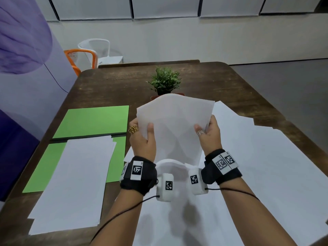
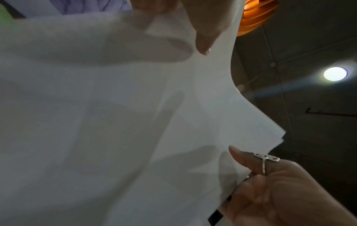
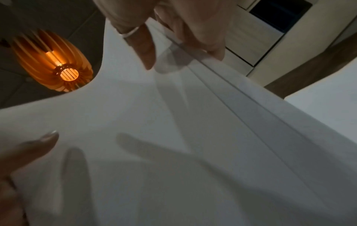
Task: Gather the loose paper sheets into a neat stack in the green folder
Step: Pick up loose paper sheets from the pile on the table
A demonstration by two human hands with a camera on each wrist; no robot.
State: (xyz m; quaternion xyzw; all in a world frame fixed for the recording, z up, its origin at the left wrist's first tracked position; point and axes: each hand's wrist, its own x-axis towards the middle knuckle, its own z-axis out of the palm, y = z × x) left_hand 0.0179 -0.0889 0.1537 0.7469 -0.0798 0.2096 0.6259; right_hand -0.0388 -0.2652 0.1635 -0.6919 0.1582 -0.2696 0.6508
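Note:
I hold a bundle of white sheets (image 1: 174, 125) upright over the middle of the table. My left hand (image 1: 143, 139) grips its left edge, thumb on the near face. My right hand (image 1: 209, 134) grips the right edge the same way. The bundle's sheets (image 2: 135, 122) fill the left wrist view and the sheets (image 3: 173, 152) fill the right wrist view, where their edges look slightly offset. The green folder (image 1: 92, 121) lies open at the left, with a stack of white paper (image 1: 74, 183) on its near half. More loose sheets (image 1: 257, 166) cover the table to the right and in front.
A small potted plant (image 1: 166, 80) stands just behind the held sheets. The brown wooden table (image 1: 110, 86) shows bare wood at the back. An orange chair (image 1: 79, 59) and a white chair (image 1: 96, 48) stand beyond the far left corner. A purple wall panel (image 1: 21, 68) runs along the left.

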